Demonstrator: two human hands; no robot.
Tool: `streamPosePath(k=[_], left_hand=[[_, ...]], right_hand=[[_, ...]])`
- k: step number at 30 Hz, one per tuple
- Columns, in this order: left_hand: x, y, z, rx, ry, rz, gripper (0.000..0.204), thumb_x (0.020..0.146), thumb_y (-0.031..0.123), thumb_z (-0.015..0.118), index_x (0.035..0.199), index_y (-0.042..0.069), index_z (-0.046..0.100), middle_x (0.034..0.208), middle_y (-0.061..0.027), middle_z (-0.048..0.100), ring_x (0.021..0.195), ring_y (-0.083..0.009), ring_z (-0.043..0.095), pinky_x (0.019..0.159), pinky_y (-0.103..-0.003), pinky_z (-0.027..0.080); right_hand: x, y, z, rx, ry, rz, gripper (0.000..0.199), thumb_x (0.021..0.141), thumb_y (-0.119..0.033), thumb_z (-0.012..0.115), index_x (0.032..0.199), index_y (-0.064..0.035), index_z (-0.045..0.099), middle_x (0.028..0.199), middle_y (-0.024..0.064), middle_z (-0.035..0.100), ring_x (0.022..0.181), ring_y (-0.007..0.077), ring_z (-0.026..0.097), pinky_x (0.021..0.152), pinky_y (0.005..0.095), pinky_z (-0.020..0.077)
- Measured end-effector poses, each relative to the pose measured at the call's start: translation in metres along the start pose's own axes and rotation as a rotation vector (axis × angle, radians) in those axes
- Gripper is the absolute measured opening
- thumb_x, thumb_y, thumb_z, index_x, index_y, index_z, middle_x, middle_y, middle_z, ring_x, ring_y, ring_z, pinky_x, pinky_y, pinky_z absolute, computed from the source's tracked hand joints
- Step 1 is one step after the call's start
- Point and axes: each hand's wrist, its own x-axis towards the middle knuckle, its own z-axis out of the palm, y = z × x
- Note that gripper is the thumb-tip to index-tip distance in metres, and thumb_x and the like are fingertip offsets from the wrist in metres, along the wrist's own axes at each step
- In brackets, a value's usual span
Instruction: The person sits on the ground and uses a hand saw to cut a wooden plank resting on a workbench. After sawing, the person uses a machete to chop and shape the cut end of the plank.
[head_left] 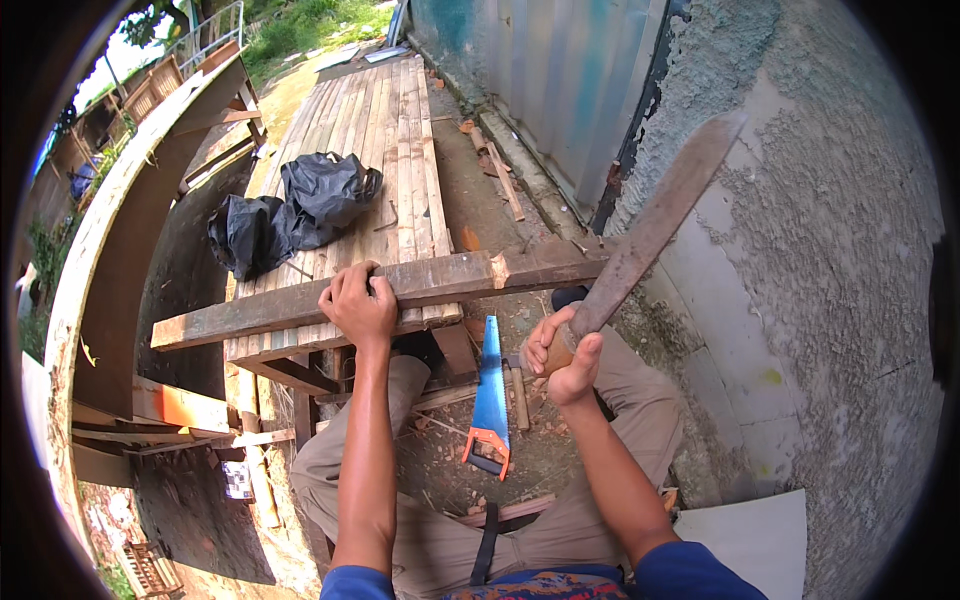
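Note:
A long, dark wooden beam lies across the end of the slatted bench, and its right part sticks out past the edge. My left hand is closed over the beam left of its middle. A pale notch shows where wood is cut away, to the right of that hand. In my right hand is the handle of a machete, fingers wrapped round it. Its broad, rusty-brown blade slants up to the right, in front of the beam's right end in this view.
A blue handsaw with an orange handle lies on the ground between my legs, beside a hammer. Black plastic bags rest on the slatted bench. A rough wall stands close on the right; a curved wooden board rises at left.

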Motion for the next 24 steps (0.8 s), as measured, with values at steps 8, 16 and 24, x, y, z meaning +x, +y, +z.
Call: streamPosePath(k=[8,16,24], left_hand=[[0.002,-0.002,-0.001,-0.005,-0.015,0.000,0.018,0.081,0.015,0.059,0.092,0.013,0.073,0.095,-0.0027,0.073,0.105,-0.0218,0.064,0.099,-0.040,0.036],[-0.001,-0.006,-0.003,-0.007,-0.002,-0.008,0.017,0.081,0.015,0.060,0.092,0.012,0.073,0.096,-0.0032,0.073,0.104,-0.0222,0.065,0.099,-0.041,0.036],[0.005,-0.001,-0.004,-0.030,-0.010,0.002,0.016,0.080,0.014,0.060,0.091,0.012,0.072,0.095,-0.0040,0.072,0.105,-0.0231,0.064,0.097,-0.041,0.036]], right_hand=[[-0.053,0.051,-0.029,0.003,0.044,0.655,0.066,0.105,-0.066,0.033,0.084,-0.0058,0.047,0.061,0.0045,0.046,0.047,0.0111,0.044,0.043,0.0259,0.0367],[0.006,-0.017,0.011,0.090,-0.009,-0.042,0.075,0.094,-0.079,0.044,0.094,-0.0046,0.048,0.067,0.0052,0.048,0.054,0.0123,0.047,0.048,0.0257,0.0381],[-0.047,0.067,-0.031,-0.053,0.117,0.626,0.069,0.104,-0.068,0.034,0.077,-0.0059,0.047,0.058,0.0054,0.046,0.044,0.0124,0.042,0.041,0.0262,0.0366]])
